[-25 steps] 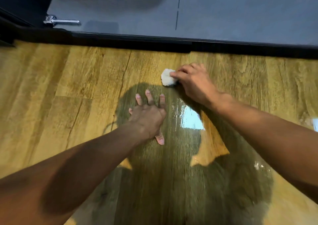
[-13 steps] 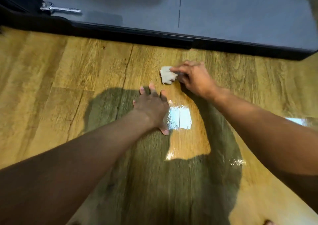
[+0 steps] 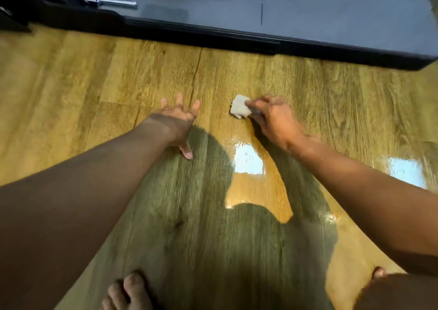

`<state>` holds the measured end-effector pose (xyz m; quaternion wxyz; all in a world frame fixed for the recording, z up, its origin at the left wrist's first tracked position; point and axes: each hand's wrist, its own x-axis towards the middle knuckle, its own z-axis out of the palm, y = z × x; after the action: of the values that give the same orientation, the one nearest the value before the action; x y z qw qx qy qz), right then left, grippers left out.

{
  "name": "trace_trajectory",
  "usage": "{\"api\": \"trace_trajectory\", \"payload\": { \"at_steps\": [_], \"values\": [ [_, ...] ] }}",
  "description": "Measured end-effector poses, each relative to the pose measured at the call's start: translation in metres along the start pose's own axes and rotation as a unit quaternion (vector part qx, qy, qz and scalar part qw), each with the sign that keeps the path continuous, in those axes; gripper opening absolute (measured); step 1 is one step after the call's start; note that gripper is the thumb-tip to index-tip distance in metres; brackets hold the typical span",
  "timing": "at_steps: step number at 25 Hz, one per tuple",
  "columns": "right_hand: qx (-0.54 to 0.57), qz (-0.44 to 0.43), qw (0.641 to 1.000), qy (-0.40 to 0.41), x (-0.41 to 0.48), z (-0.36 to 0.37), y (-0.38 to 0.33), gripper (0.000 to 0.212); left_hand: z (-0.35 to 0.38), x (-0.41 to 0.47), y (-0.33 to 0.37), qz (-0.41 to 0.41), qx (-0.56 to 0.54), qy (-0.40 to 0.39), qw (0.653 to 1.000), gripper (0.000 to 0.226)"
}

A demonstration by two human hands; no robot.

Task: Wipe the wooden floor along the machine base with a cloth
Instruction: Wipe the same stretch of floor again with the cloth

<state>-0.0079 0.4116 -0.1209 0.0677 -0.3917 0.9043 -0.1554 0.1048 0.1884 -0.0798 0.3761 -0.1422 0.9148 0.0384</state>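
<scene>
A small crumpled white cloth (image 3: 239, 109) lies pressed on the wooden floor (image 3: 331, 101), held down by the fingertips of my right hand (image 3: 275, 120). My left hand (image 3: 176, 120) rests flat on the floor to the cloth's left, fingers spread, holding nothing. The machine base (image 3: 213, 33) is a black edge running across the top of the view, with a grey deck behind it. The cloth sits well short of that edge.
A chrome bolt or pin (image 3: 111, 1) sticks out on the grey deck at the upper left. My bare toes (image 3: 128, 290) show at the bottom edge, another toe (image 3: 378, 273) at the lower right. Shiny light patches (image 3: 248, 162) glare on the floor.
The view has shifted back, so the machine edge sits farther from both hands. My left hand has moved left, away from the cloth. My right hand still presses the cloth.
</scene>
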Motion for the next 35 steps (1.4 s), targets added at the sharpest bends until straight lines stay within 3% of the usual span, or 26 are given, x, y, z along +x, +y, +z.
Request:
{"api": "trace_trajectory", "payload": {
  "at_steps": [1, 4, 6, 9, 11, 13, 16, 17, 20, 21, 22, 23, 25, 26, 27, 29, 30, 31, 32, 35],
  "values": [
    [-0.021, -0.014, 1.000, 0.006, -0.017, 0.007, -0.007, 0.033, 0.002, -0.001, -0.004, -0.013, -0.008, 0.001, 1.000, 0.141],
    [-0.035, -0.190, 0.980, -0.053, -0.096, 0.017, -0.035, 0.035, 0.010, -0.005, -0.013, -0.040, -0.040, 0.002, 0.998, 0.138],
    [-0.047, -0.252, 0.962, -0.094, -0.093, 0.010, -0.031, 0.036, 0.011, -0.007, -0.014, -0.035, -0.043, 0.007, 0.998, 0.137],
    [-0.037, -0.101, 0.993, -0.040, -0.047, 0.002, -0.028, 0.034, 0.010, -0.007, -0.020, -0.018, -0.028, 0.008, 0.999, 0.142],
    [-0.024, -0.060, 0.998, -0.020, -0.058, 0.014, -0.037, 0.034, 0.011, -0.007, -0.027, -0.008, -0.009, 0.005, 1.000, 0.144],
    [-0.006, -0.173, 0.984, -0.052, -0.100, 0.027, -0.056, 0.034, 0.012, -0.006, -0.030, -0.006, 0.009, 0.008, 1.000, 0.144],
    [-0.033, -0.354, 0.927, -0.118, -0.105, 0.021, -0.061, 0.036, 0.013, -0.005, -0.028, -0.003, 0.020, 0.012, 1.000, 0.145],
    [-0.055, -0.349, 0.928, -0.115, -0.084, 0.017, -0.058, 0.037, 0.013, -0.004, -0.028, -0.005, 0.018, 0.012, 1.000, 0.146],
    [-0.028, -0.118, 0.992, -0.033, -0.022, 0.014, -0.057, 0.033, 0.016, -0.003, -0.040, -0.023, -0.019, 0.000, 1.000, 0.151],
    [-0.022, -0.090, 0.995, -0.018, -0.021, 0.019, -0.063, 0.032, 0.018, -0.003, -0.044, -0.021, -0.028, -0.004, 0.999, 0.150],
    [-0.022, -0.118, 0.993, -0.010, -0.027, 0.027, -0.071, 0.031, 0.021, -0.002, -0.046, -0.014, -0.028, -0.003, 1.000, 0.149],
    [-0.029, -0.202, 0.979, -0.028, -0.039, 0.034, -0.081, 0.032, 0.023, -0.002, -0.049, -0.006, -0.022, 0.002, 1.000, 0.148],
    [-0.028, -0.361, 0.928, -0.087, -0.053, 0.033, -0.085, 0.034, 0.023, 0.001, -0.049, 0.005, -0.008, 0.011, 1.000, 0.148],
    [-0.030, -0.377, 0.921, -0.090, -0.041, 0.030, -0.080, 0.035, 0.023, 0.002, -0.049, 0.006, -0.005, 0.013, 1.000, 0.149],
    [-0.036, -0.332, 0.939, -0.084, -0.022, 0.027, -0.077, 0.035, 0.023, 0.004, -0.049, 0.007, -0.004, 0.014, 1.000, 0.149],
    [-0.013, -0.138, 0.990, -0.017, 0.022, 0.022, -0.066, 0.036, 0.023, 0.006, -0.049, 0.008, 0.001, 0.014, 1.000, 0.150],
    [0.002, -0.064, 0.998, 0.000, 0.034, 0.023, -0.063, 0.036, 0.023, 0.006, -0.049, 0.011, 0.008, 0.014, 1.000, 0.150],
    [0.000, -0.044, 0.999, 0.013, 0.036, 0.026, -0.065, 0.035, 0.022, 0.006, -0.049, 0.012, 0.013, 0.013, 1.000, 0.149],
    [-0.008, -0.061, 0.998, 0.016, 0.033, 0.033, -0.071, 0.034, 0.021, 0.006, -0.048, 0.012, 0.013, 0.012, 1.000, 0.149],
    [-0.028, -0.248, 0.968, -0.033, 0.017, 0.036, -0.072, 0.034, 0.019, 0.006, -0.045, 0.004, -0.001, 0.000, 1.000, 0.149]
  ]
}}
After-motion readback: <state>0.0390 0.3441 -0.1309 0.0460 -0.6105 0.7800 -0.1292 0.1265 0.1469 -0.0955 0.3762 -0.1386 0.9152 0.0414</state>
